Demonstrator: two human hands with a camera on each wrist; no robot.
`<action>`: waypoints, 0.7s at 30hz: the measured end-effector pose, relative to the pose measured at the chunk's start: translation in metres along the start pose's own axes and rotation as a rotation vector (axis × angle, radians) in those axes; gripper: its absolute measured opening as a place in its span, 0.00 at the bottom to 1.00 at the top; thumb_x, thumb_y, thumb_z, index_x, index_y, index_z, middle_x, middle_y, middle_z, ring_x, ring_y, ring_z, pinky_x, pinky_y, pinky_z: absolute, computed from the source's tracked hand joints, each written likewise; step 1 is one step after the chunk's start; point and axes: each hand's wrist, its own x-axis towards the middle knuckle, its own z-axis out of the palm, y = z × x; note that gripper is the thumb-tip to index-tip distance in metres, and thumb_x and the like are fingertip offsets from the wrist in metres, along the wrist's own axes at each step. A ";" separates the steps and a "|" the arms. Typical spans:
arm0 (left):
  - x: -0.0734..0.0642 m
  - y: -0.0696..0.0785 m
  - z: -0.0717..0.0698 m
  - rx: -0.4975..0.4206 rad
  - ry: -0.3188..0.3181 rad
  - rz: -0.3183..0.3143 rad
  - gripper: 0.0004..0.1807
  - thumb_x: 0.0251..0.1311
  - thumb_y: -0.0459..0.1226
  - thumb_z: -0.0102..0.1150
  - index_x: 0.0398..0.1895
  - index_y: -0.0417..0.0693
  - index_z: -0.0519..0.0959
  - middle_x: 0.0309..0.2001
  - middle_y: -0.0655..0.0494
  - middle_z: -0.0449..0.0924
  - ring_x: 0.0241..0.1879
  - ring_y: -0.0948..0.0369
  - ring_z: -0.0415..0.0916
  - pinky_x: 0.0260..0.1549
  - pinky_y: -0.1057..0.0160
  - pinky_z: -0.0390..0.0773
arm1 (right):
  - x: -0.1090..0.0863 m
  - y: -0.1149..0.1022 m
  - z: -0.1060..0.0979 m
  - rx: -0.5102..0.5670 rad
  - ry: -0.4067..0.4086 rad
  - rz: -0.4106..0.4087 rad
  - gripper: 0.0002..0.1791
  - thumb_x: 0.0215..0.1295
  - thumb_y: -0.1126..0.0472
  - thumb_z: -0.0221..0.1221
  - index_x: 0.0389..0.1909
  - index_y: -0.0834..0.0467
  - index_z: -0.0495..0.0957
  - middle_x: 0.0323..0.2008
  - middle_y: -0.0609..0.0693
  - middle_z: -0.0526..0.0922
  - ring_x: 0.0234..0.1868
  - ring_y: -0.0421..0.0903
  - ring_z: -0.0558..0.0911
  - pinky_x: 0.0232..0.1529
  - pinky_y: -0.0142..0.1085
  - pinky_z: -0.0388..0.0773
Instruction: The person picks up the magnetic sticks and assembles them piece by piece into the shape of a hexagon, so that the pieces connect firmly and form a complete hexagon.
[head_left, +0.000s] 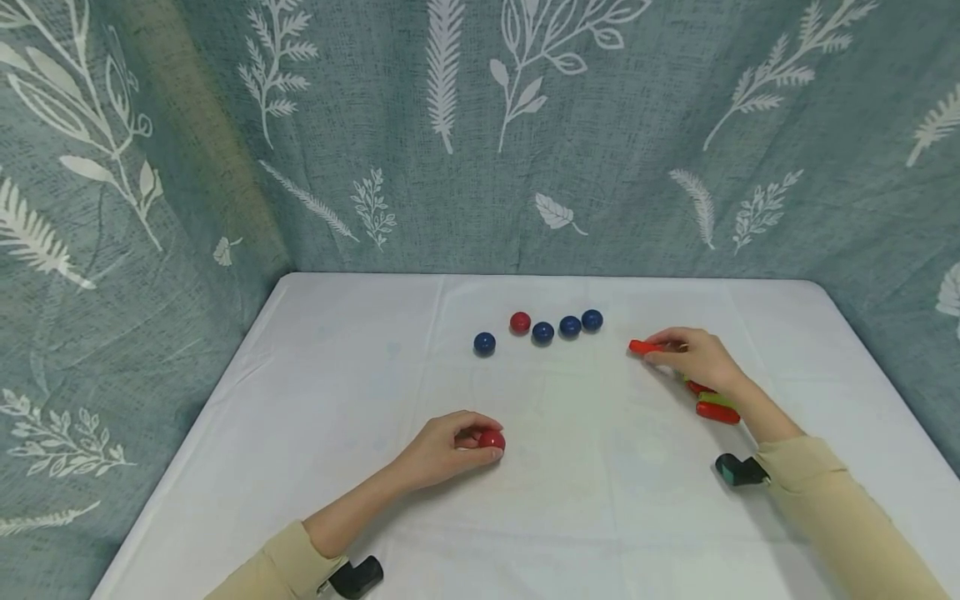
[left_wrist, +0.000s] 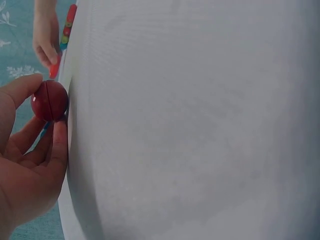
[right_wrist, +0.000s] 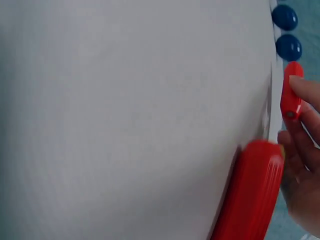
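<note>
My left hand (head_left: pixel 450 450) pinches a glossy red ball (head_left: pixel 492 441) low over the near middle of the table. A groove runs round the red ball (left_wrist: pixel 49 100) in the left wrist view. At the right, my right hand (head_left: pixel 693 354) grips one end of a slim red oblong piece (head_left: pixel 643 347), whose other end points left. The right wrist view shows this oblong piece (right_wrist: pixel 292 92) between thumb and fingers. Beneath the right wrist lie red-and-green oblong pieces (head_left: pixel 718 412), partly hidden by the forearm; one red piece (right_wrist: pixel 250 195) looms large in the right wrist view.
Towards the back lies a loose row: a blue ball (head_left: pixel 484 344) at its left end, another red ball (head_left: pixel 520 323), then several blue balls (head_left: pixel 570 327). White cloth covers the table (head_left: pixel 360 375). A patterned green curtain (head_left: pixel 480 208) hangs behind and at both sides.
</note>
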 end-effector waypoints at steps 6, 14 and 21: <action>0.001 0.001 0.000 -0.003 0.011 0.021 0.17 0.58 0.38 0.68 0.50 0.43 0.81 0.45 0.54 0.81 0.43 0.59 0.75 0.44 0.66 0.77 | -0.004 -0.014 0.015 0.014 -0.019 -0.099 0.21 0.64 0.50 0.64 0.52 0.59 0.81 0.51 0.58 0.80 0.49 0.54 0.77 0.47 0.45 0.74; 0.001 0.002 0.001 -0.013 0.019 0.015 0.18 0.58 0.39 0.68 0.50 0.43 0.81 0.45 0.54 0.81 0.43 0.58 0.76 0.44 0.67 0.77 | -0.009 -0.032 0.040 0.064 -0.107 -0.235 0.14 0.62 0.57 0.66 0.47 0.57 0.83 0.44 0.52 0.83 0.42 0.47 0.79 0.43 0.38 0.76; 0.001 0.001 0.002 -0.011 0.025 -0.005 0.17 0.58 0.41 0.68 0.49 0.45 0.81 0.43 0.55 0.81 0.42 0.59 0.75 0.43 0.67 0.76 | -0.015 -0.053 0.058 0.076 -0.181 -0.345 0.12 0.61 0.61 0.67 0.45 0.57 0.83 0.41 0.49 0.84 0.39 0.45 0.78 0.43 0.36 0.77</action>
